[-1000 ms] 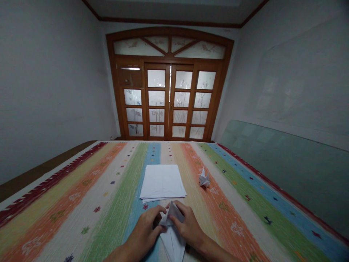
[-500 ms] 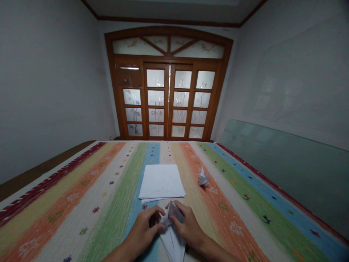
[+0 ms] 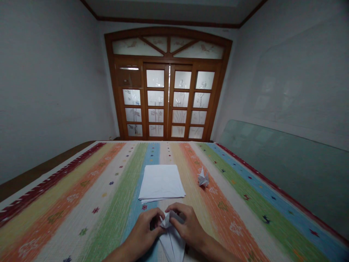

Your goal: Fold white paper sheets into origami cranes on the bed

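Both hands are at a piece of folded white paper near the table's front edge. Its narrow folded layers point toward me, and its upper end is between my fingers. My left hand pinches the paper's left upper corner between thumb and fingers. On the other side, my right hand grips the upper right part, thumb on top and fingers curled behind. My fingers partly hide the upper folds. Just beyond the hands lies a stack of white square paper sheets.
A finished-looking folded paper crane stands on the striped tablecloth, right of the stack. A pale green glass panel or board runs along the right side. Wooden doors with glass panes stand beyond the table.
My right fingers have moved slightly toward me and fold over the paper's top. The upper flap that stood up between my hands is now lower. The stack and crane have not moved.
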Motion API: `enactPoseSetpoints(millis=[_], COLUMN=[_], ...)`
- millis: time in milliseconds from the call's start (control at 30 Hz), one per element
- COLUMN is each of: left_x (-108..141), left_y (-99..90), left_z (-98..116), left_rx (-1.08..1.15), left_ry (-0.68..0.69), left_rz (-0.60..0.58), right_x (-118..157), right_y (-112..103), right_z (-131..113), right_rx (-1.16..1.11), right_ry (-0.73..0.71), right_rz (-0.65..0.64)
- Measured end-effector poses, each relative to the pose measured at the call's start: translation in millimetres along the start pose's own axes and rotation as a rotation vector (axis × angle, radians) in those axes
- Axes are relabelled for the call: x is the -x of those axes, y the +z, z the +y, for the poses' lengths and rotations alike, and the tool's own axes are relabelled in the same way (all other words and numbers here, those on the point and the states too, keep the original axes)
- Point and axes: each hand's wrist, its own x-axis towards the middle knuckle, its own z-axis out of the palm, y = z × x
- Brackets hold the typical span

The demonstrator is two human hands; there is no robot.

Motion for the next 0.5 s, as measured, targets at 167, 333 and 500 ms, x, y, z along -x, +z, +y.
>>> enactPoseSetpoints(millis=[167, 333, 500], left_x=[0.6, 0.2, 0.3], left_y=[-0.1, -1.6, -2.0], left_z=[-2.0, -0.8, -3.9], left_rx=[-0.099, -0.109, -0.118], left_ry=[0.021, -0.007, -0.002], left_rz=[0.0, 0.009, 0.015], right_x=[-1.6, -1.9, -3.2], right_y=[2.9, 6.8, 7.6], right_z=[4.2, 10.7, 10.9], right_rx=[0.042, 0.032, 0.007], right_ry=[-0.015, 0.009, 0.03], right_rz=[0.031, 0.108, 0.107])
